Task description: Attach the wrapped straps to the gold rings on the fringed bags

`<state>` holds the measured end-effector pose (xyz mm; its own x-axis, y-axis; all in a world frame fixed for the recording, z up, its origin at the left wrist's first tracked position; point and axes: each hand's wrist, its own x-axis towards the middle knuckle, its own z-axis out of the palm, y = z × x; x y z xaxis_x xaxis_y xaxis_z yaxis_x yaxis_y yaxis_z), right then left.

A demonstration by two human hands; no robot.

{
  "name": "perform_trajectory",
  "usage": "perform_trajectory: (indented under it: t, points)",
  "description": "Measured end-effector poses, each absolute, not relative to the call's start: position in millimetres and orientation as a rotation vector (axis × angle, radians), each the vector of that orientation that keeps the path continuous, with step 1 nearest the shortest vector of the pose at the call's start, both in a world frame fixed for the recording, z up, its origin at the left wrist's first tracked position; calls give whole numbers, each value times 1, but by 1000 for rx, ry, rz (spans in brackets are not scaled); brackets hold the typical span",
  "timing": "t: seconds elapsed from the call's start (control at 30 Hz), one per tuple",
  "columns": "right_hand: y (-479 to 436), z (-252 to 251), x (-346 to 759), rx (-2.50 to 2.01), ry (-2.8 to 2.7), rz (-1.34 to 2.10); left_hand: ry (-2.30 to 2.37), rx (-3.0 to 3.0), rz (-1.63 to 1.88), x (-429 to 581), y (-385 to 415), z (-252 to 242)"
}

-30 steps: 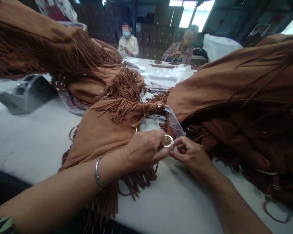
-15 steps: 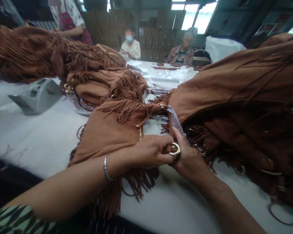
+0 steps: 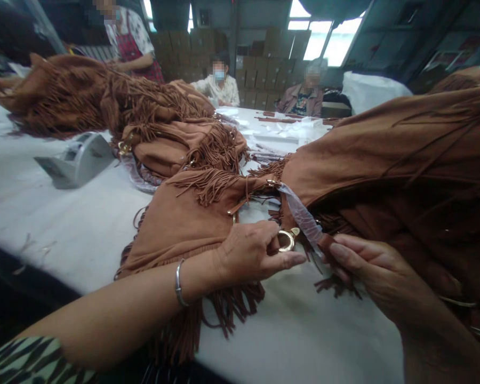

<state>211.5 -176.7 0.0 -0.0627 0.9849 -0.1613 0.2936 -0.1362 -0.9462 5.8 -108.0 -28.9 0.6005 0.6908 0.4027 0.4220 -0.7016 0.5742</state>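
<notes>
A brown fringed bag (image 3: pixel 192 224) lies on the white table before me, its zip partly showing. My left hand (image 3: pixel 256 248), over the bag's right side, is closed on a gold ring clasp (image 3: pixel 287 240) that pokes out past the fingers. To the right, my right hand (image 3: pixel 372 261) pinches the brown end of a strap (image 3: pixel 304 216) wrapped in clear plastic. That strap runs up to metal hardware at the bag's top corner. Brown fringe hangs below the right fingers; whether it belongs to the strap I cannot tell.
A large pile of brown bags (image 3: pixel 384 138) rises at the right. More fringed bags (image 3: pixel 164 144) lie at the back left, beside a grey tape dispenser (image 3: pixel 78 160). Several people are across the table, with stacked cartons (image 3: pixel 260 74) behind them.
My right hand has moved right, away from my left, and now holds the strap end out. The gold clasp shows more fully in my left hand. The view has shifted slightly.
</notes>
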Motion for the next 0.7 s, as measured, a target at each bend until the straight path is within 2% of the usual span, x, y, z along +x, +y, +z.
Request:
perform_trajectory:
  t: [0.27, 0.7]
  points:
    - [-179, 5, 214, -1391, -1750, 1491, 740, 2731, 962, 7, -119, -35]
    - [-178, 7, 208, -1368, -1842, 1648, 685, 3085, 590, 6, -128, -30]
